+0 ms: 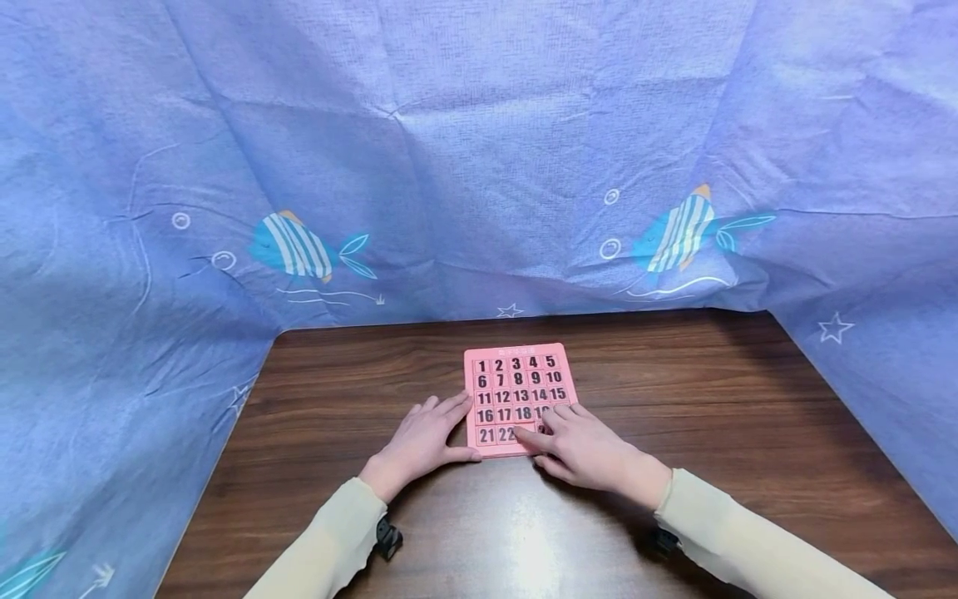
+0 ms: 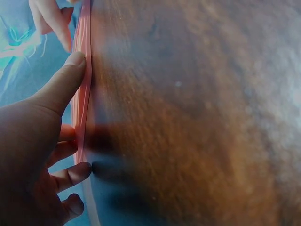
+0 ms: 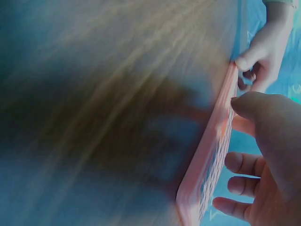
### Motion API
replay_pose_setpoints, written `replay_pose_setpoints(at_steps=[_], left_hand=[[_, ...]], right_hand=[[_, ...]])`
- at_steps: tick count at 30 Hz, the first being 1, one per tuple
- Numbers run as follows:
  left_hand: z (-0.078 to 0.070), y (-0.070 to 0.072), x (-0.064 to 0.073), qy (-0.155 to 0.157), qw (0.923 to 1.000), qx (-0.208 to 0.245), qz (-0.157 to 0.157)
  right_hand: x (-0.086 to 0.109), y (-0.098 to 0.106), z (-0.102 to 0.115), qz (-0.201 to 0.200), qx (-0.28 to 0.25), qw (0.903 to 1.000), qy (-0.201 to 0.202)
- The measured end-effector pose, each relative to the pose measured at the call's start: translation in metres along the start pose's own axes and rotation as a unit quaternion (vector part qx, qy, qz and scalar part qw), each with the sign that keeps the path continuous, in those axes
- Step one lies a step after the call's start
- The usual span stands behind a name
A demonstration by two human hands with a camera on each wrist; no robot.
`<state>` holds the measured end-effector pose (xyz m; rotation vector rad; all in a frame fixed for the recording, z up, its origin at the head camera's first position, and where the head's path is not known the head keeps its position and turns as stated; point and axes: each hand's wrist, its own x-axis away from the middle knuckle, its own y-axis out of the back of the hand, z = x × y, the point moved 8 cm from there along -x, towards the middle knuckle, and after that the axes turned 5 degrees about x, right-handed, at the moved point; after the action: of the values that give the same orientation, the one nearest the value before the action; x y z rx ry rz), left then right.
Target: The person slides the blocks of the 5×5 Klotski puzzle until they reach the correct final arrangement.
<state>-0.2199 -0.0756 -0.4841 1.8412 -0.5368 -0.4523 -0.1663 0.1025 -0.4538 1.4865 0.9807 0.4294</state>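
A pink number puzzle board [image 1: 516,388], with black numbers in a grid, lies flat on the table. My left hand [image 1: 421,439] rests against its left side, fingertips along the edge and thumb at the near left corner. Over the board's near right part is my right hand [image 1: 587,449], its index finger reaching onto the bottom row just right of 22. That hand hides the last numbers there. In the left wrist view, the thumb [image 2: 70,77] meets the board's pink edge [image 2: 83,101]. The right wrist view has the right fingers [image 3: 242,163] loosely bent beside the board.
A dark brown wooden table [image 1: 359,374] carries the board. Blue cloth [image 1: 494,166] printed with striped fish hangs behind the table and at both sides. Black straps [image 1: 387,537] show at the wrists, below pale sleeves.
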Motion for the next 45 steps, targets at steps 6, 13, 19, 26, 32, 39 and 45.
replay_pose_setpoints(at_steps=[6,13,19,26,32,39,45], left_hand=[[0.001,0.000,0.000,0.001,1.0000,0.006,0.002],[0.001,0.000,-0.001,-0.003,1.0000,0.000,0.005],[-0.002,0.002,-0.002,-0.009,1.0000,0.002,0.002],[-0.002,0.000,-0.004,-0.007,1.0000,0.003,0.005],[-0.002,0.002,-0.004,-0.008,0.9999,0.012,0.004],[-0.002,0.000,-0.003,-0.014,0.9998,0.016,0.003],[-0.001,0.001,-0.004,-0.009,0.9999,0.009,0.004]], right_hand=[[0.022,0.015,-0.020,-0.035,0.000,0.9992,-0.022],[0.033,0.008,-0.024,-0.009,-0.003,0.9995,-0.030],[0.022,0.005,-0.012,-0.016,0.002,0.9996,-0.022],[0.022,0.004,-0.015,-0.003,-0.005,0.9994,-0.035],[0.046,0.008,-0.040,0.005,-0.021,0.9961,-0.085],[0.067,0.001,-0.046,0.012,-0.009,0.9936,-0.112],[0.055,-0.004,-0.037,0.012,-0.028,0.9944,-0.101]])
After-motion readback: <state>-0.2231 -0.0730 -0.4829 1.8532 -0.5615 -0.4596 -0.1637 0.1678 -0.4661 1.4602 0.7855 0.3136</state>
